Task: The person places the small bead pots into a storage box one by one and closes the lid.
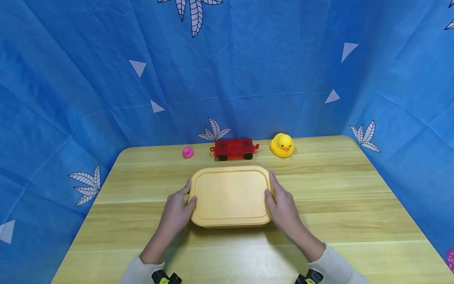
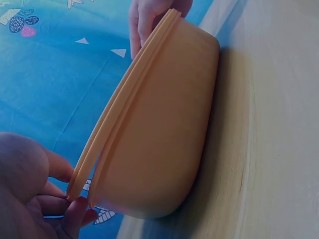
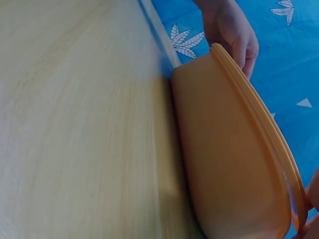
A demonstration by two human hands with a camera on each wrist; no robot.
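Observation:
A pale orange plastic box (image 2: 159,124) sits on the wooden table in front of me, under a matching rounded lid (image 1: 230,193). My left hand (image 1: 176,211) pinches the lid's left end between thumb and fingers. At the opposite end, my right hand (image 1: 285,207) grips the lid's right edge the same way. In the left wrist view a narrow gap shows between lid and box rim beside the left fingertips (image 2: 75,214). Another slit appears near the right hand in the right wrist view, where that hand is mostly cut off. The box's inside is hidden.
Behind the box, along the table's (image 1: 340,213) far edge, stand a small pink duck (image 1: 188,152), a red toy wagon (image 1: 234,149) with black wheels and a larger yellow duck (image 1: 282,145). Blue patterned cloth (image 1: 269,67) hangs behind and at both sides.

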